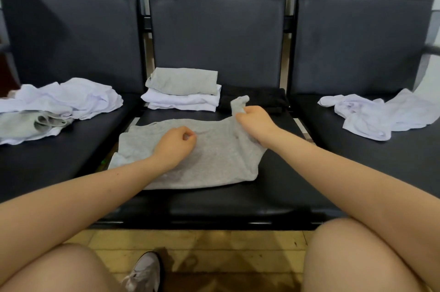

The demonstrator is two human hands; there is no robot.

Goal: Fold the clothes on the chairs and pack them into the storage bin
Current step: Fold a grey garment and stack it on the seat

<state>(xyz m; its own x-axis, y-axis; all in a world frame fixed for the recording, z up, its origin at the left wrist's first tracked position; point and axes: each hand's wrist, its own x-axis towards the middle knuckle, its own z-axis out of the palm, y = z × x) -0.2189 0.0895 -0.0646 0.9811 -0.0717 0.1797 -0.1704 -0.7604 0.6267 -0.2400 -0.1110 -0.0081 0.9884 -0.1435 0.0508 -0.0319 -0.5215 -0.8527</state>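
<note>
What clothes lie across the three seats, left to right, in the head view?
Crumpled white and grey pile → folded stack → folded black garment → loose white garment.

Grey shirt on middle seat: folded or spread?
Partly folded: grey shirt lies flat, right hand lifting its sleeve, left hand pinning the middle.

Heathered light grey on the spread shirt at centre. Black, faintly sheened, on the three chair seats and backs. At 12 o'clock a folded stack: pale grey piece on top, white pieces beneath, and a black folded garment just to its 3 o'clock side. White with some grey in the crumpled heap at 9 o'clock. White on the loose garment at 3 o'clock. Yellowish-brown, stained, on the floor at 6 o'clock; grey-white on the shoe.
</note>
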